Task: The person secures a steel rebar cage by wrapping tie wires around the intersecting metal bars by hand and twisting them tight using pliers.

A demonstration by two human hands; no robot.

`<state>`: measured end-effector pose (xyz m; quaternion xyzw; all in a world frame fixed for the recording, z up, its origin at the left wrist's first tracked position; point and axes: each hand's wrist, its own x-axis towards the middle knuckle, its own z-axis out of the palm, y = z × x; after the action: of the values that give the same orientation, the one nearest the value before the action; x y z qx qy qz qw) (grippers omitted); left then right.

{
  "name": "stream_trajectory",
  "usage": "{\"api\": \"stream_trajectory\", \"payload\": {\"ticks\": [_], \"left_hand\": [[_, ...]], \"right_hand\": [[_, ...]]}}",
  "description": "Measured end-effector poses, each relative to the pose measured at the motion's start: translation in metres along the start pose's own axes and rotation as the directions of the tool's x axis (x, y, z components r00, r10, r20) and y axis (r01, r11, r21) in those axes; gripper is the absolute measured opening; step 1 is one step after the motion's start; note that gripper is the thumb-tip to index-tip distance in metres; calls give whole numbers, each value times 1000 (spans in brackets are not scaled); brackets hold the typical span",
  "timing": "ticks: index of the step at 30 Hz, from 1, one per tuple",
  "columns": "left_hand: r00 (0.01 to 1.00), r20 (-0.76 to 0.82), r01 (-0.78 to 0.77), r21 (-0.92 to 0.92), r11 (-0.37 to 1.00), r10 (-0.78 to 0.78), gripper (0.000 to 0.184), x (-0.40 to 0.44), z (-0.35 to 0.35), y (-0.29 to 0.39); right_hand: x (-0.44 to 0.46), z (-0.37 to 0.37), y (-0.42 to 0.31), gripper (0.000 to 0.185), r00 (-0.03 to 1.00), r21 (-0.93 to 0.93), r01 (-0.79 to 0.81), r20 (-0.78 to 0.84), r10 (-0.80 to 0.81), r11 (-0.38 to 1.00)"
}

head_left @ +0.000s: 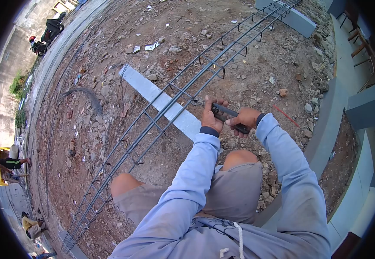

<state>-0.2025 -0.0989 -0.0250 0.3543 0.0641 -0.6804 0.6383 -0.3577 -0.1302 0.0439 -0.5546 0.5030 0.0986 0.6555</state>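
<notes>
My left hand (pixel 212 117) and my right hand (pixel 247 118) are both closed on a pair of black-handled pincers (pixel 224 110), with the handles lying between them. The left hand grips nearer the head, and the right hand is toward the handle ends. The tool's head points left to the steel rebar cage (pixel 189 91), close beside one of its bars. Whether the jaws touch the steel or hold wire, I cannot tell. The long cage runs diagonally past my knees, with square stirrups along its bars. A pale plank (pixel 146 87) lies crosswise under it.
Rubble and broken tile cover the dirt ground (pixel 122 43). A grey block (pixel 297 21) lies under the cage's far end. Chairs (pixel 363 47) stand at the right beyond a low ledge (pixel 325 129). At the left are a motorbike (pixel 52 29) and other people (pixel 11 164).
</notes>
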Motion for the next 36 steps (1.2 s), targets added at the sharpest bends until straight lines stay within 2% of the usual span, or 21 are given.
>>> {"api": "stream_trajectory", "payload": {"ticks": [1,2,3,5,6,9,12,15,18,20,24,26,30,33,34,35,36], "left_hand": [[1000,-25,-5,4,1000,5,47,2,3,0],[999,-51,-11,6,1000,12,47,2,6,0],[999,-51,-3,8,1000,4,47,4,8,0],[998,-55,13,17,1000,-12,46,7,11,1],[996,-91,17,-14,1000,-19,46,9,14,1],[983,-171,48,-81,996,-62,45,16,22,-1],[970,-225,72,-106,992,-94,43,20,26,2],[961,-262,67,-103,992,-92,40,20,32,2],[977,-191,83,-54,995,-91,37,22,25,2],[988,-127,85,7,996,-83,35,33,9,1],[980,-201,30,95,995,-10,37,20,8,-1],[968,-247,-19,108,994,45,40,17,9,-5],[982,-171,-59,149,987,85,44,15,5,-5],[982,-115,-134,147,980,152,44,21,-2,-10],[984,-93,-136,132,982,149,43,19,-3,-9],[987,-68,-138,117,983,147,42,17,-3,-8],[994,-32,-104,68,992,106,40,14,-3,-7]], "right_hand": [[-2,0,-4,37,991,-254,33,-121,-65,967],[-4,1,-9,41,964,-496,30,-216,-157,868],[-9,8,-10,48,898,-625,25,-329,-292,780],[-28,34,-6,66,684,-822,-63,-448,-575,566],[-39,44,-13,66,679,-849,-149,-460,-572,506],[-17,53,4,50,385,-850,-413,-488,-783,327],[3,53,3,41,364,-790,-444,-590,-721,423],[2,45,-5,41,582,-757,-349,-637,-505,553],[4,29,-6,38,703,-757,-281,-580,-410,589],[6,23,-5,36,751,-736,-222,-547,-369,639],[17,15,0,32,851,-661,-174,-474,-226,729],[17,17,2,30,872,-626,-141,-445,-203,767],[30,20,14,32,888,-597,-42,-389,-244,801],[38,23,22,40,912,-591,-51,-356,-203,805],[38,20,22,41,969,-379,-38,-239,-58,924],[38,14,22,41,995,-146,-67,-84,55,987],[36,9,20,42,988,87,-134,95,125,987]]}}
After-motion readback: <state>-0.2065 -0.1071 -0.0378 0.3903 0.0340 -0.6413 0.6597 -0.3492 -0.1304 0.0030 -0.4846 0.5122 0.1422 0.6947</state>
